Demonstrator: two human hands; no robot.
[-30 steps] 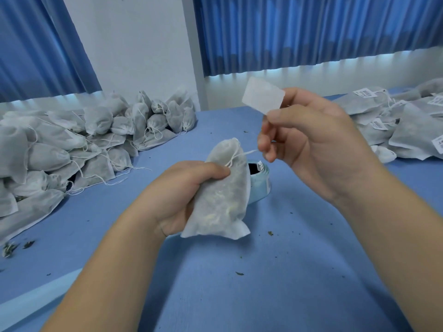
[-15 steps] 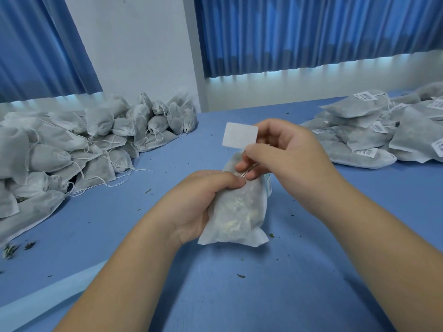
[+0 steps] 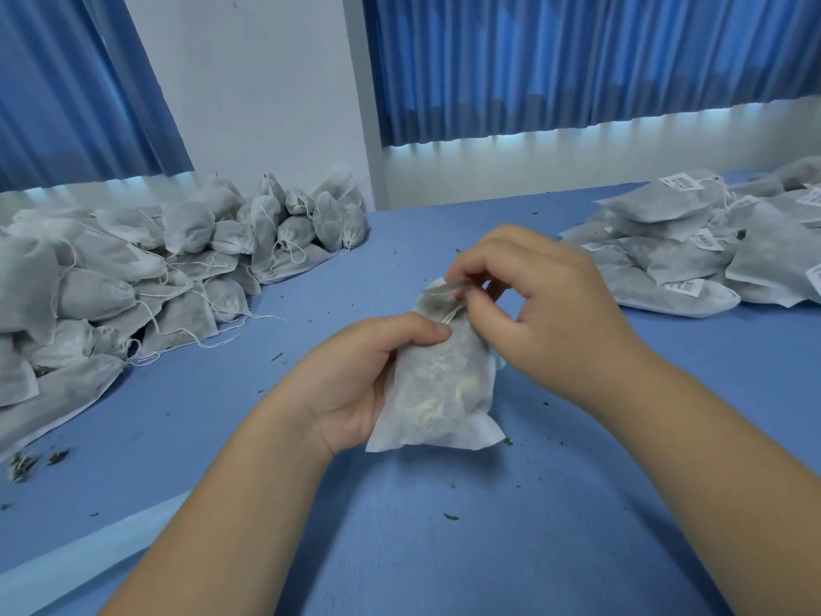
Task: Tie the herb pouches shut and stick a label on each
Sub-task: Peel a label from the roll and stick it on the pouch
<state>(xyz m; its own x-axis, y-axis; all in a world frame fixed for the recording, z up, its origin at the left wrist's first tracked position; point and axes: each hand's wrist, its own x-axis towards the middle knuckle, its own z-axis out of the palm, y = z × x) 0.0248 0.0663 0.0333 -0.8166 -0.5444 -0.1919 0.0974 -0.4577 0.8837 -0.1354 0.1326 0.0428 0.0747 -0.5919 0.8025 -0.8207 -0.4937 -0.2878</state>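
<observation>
The right hand's point(image 3: 555, 313) fingertips point(image 3: 477, 260) are curled together, pinching the small white paper label point(image 3: 444, 285) at the thin white drawstring point(image 3: 454, 309). Half a second ago that label stood upright above the neck; now it lies edge-on against it, so sticking looks underway, though I cannot tell if it has bonded. The left hand point(image 3: 355, 375) grips the white non-woven herb pouch point(image 3: 444, 393) just above the blue table point(image 3: 533, 540), thumb clamped across its front.

Counted: one pouch in hand and one label. The left heap of unlabelled pouches point(image 3: 133, 269) holds dozens, too many to count. In the right stack of labelled pouches point(image 3: 675, 264), roughly seven tags show.
</observation>
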